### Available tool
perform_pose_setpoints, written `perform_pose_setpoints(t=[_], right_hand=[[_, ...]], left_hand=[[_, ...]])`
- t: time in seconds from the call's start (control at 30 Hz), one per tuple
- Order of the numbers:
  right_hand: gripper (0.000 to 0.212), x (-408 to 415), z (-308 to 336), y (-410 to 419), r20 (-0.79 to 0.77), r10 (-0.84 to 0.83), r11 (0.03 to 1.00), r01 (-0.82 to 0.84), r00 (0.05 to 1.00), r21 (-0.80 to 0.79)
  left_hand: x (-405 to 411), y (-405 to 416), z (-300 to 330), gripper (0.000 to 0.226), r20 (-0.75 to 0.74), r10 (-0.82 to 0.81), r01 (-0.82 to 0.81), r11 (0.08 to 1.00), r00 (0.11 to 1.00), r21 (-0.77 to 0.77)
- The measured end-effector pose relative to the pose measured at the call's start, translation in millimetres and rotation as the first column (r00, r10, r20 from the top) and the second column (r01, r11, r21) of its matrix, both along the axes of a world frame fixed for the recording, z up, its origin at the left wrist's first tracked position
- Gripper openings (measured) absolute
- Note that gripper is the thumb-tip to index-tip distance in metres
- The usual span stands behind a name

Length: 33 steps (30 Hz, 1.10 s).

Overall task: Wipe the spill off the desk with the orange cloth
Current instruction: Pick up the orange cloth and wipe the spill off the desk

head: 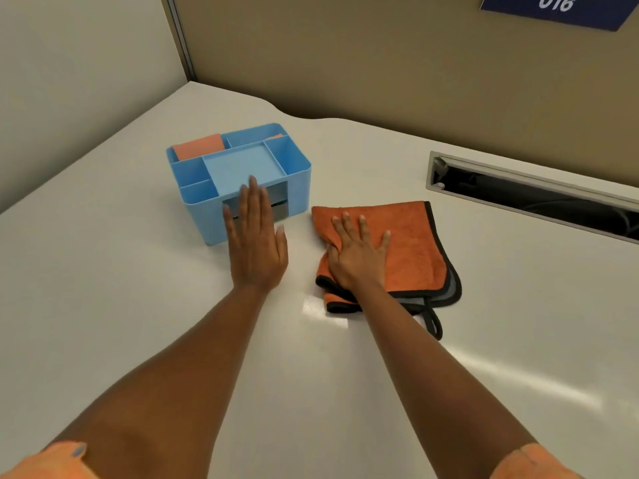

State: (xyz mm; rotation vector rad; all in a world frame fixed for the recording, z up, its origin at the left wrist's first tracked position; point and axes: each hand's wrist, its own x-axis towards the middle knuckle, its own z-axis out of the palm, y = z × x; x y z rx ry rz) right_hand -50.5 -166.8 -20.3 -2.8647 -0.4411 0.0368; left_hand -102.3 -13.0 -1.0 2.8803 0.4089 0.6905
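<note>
An orange cloth (411,243) with a black border and a grey underside lies folded on the white desk (103,288), right of centre. My right hand (359,252) presses flat on its left part, fingers spread, bunching the near-left edge. My left hand (256,242) is flat with fingers together, held in front of the blue organiser and holding nothing. A shiny patch (325,314) shows on the desk just in front of the cloth; whether it is liquid or a light reflection is unclear.
A blue desk organiser (297,174) with several compartments stands left of the cloth, with orange cloths (198,148) in its back compartments. A cable slot (532,198) runs along the desk at right. Beige partition walls (380,63) close off the back and left.
</note>
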Motion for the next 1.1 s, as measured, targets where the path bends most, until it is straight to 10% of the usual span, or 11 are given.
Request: perform_pose_setpoints(t=[0.33, 0.8, 1.1], right_hand=[[0.053, -20, 1, 29, -0.029, -0.046, 0.999, 0.047, 0.999, 0.011], [0.055, -134, 7, 88, -0.044, 0.594, 0.804, -0.594, 0.804, -0.007], [0.055, -103, 4, -2, 0.01, 0.379, 0.922, -0.376, 0.925, -0.094]], left_hand=[[5, 39, 33, 0.045, 0.109, -0.082, 0.097, 0.987, 0.991, -0.131], [2, 41, 53, 0.038, 0.051, -0.094, 0.104, 0.958, 0.994, -0.266], [-3, 36, 58, 0.048, 0.021, -0.086, 0.088, 0.979, 0.996, -0.182]])
